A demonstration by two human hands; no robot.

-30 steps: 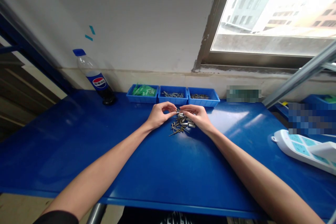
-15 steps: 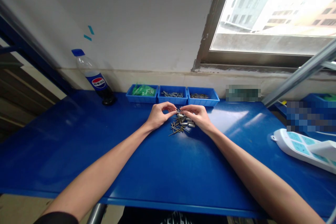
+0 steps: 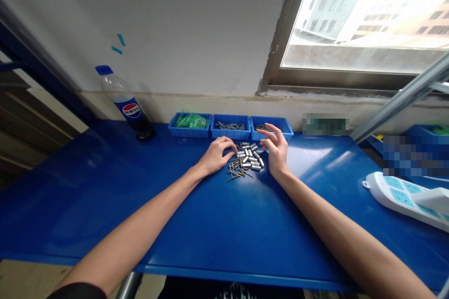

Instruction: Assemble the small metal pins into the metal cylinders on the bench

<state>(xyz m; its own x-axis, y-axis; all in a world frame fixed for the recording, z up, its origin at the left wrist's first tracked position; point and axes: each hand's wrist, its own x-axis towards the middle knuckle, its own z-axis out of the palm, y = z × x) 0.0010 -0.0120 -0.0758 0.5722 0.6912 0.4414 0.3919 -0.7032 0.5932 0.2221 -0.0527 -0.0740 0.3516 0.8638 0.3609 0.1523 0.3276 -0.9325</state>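
My left hand point(image 3: 218, 155) rests at the left edge of a small pile on the table, with thumb and fingertips drawn together. Whatever lies between those fingertips is too small to make out. My right hand point(image 3: 277, 152) is raised to the right of the pile, holding nothing, its fingers apart in front of the right bin point(image 3: 288, 136). In the pile, several short silver metal pieces point(image 3: 253, 160) lie loosely together. Several thin brass-coloured screws point(image 3: 238, 169) lie crisscrossed at its near left side.
Along the wall stand a left bin point(image 3: 175, 131) with a green bag and a middle bin point(image 3: 229, 134) with grey metal pieces. The right bin contains thin metal parts. A cola bottle point(image 3: 131, 110) stands at left; a white power strip point(image 3: 382, 191) lies at right on the blue table point(image 3: 210, 238).
My hands were together over the pile, fingertips meeting. My right hand has moved right and opened, uncovering the silver pieces; my left has shifted slightly left and down.
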